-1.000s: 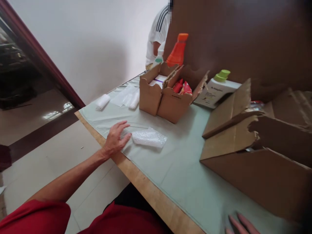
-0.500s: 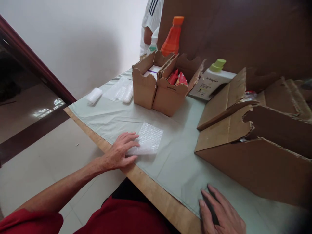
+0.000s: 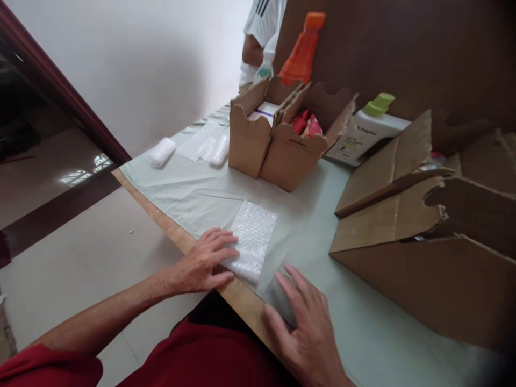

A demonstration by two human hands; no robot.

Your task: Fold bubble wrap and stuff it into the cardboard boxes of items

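Note:
A sheet of bubble wrap (image 3: 255,228) lies near the front edge of the cloth-covered table (image 3: 298,226), its near end doubled into a thicker roll. My left hand (image 3: 207,260) rests on the left side of that wrap, fingers stretched out over it. To the right of the wrap, my right hand (image 3: 304,317) hovers or rests over the cloth by the table edge, fingers spread and nothing in them; whether it touches the cloth I cannot tell.
Cardboard bins (image 3: 288,164) holding small packets stand behind the wrap; larger cardboard bins (image 3: 407,290) fill the right. A white bottle with a green cap (image 3: 363,134) and an orange bottle (image 3: 304,51) stand further back. Bubble-wrap bundles (image 3: 162,152) lie far left. A person's sleeve (image 3: 264,24) shows behind.
My right hand has moved left and away from me, closer to the bubble wrap. The wrap's near end now reaches nearer the table edge. My left hand stays on it.

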